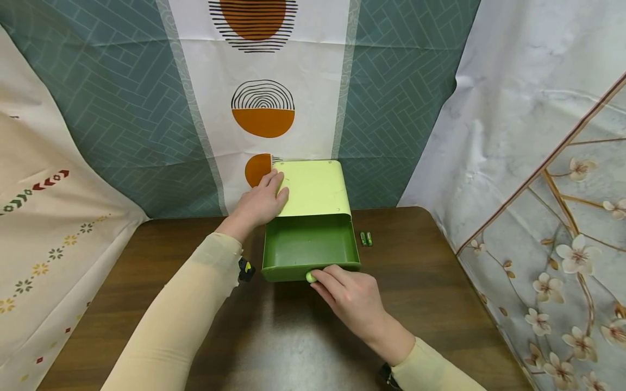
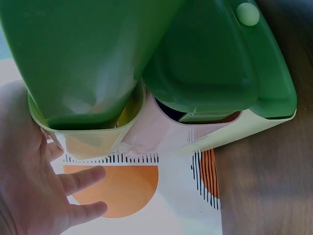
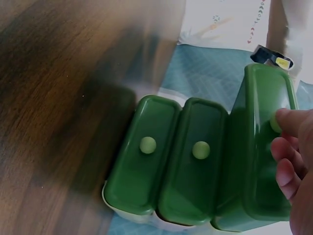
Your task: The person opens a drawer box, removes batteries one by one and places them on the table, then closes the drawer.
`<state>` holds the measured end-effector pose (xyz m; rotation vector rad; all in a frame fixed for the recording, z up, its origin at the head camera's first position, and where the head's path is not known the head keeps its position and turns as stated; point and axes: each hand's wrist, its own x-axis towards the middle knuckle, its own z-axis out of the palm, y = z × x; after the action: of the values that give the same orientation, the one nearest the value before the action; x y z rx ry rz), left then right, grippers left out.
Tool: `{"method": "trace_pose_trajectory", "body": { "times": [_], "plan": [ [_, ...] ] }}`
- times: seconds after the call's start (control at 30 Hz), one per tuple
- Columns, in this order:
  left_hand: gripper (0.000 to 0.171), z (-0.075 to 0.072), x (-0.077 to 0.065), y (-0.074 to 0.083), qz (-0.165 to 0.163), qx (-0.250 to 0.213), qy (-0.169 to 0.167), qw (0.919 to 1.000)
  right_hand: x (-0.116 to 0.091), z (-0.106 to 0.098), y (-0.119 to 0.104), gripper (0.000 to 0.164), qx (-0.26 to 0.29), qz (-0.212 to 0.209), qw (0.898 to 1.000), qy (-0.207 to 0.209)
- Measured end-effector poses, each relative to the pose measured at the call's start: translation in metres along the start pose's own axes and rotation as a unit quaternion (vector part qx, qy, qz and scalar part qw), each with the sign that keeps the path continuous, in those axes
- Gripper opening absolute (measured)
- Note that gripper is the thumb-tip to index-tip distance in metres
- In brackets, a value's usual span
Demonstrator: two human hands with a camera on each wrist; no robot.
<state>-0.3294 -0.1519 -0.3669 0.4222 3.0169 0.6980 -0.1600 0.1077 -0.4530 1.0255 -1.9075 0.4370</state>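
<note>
A small drawer unit with a pale yellow-green top stands against the back cloth. Its top green drawer is pulled out, and the part of its inside that shows holds nothing. My right hand pinches the round light-green knob on the drawer front. On the unit's upper left edge rests my left hand, its fingers extended over the top; the left wrist view shows the fingers spread. Below the top drawer, the right wrist view shows a middle drawer and a bottom drawer, each with a similar knob.
Two small green batteries lie on the brown wooden table, right of the unit. Patterned cloths hang behind the table and on both sides, the back cloth close behind the unit.
</note>
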Motion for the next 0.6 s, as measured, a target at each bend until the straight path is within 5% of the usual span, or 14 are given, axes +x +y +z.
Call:
{"method": "trace_pose_trajectory", "body": {
  "times": [0.6],
  "plan": [
    [0.070,-0.008,0.000,0.008,-0.006,0.003,-0.012,0.9999,0.005,0.008,0.011,0.019,-0.019,0.024,0.999,-0.017]
  ]
}}
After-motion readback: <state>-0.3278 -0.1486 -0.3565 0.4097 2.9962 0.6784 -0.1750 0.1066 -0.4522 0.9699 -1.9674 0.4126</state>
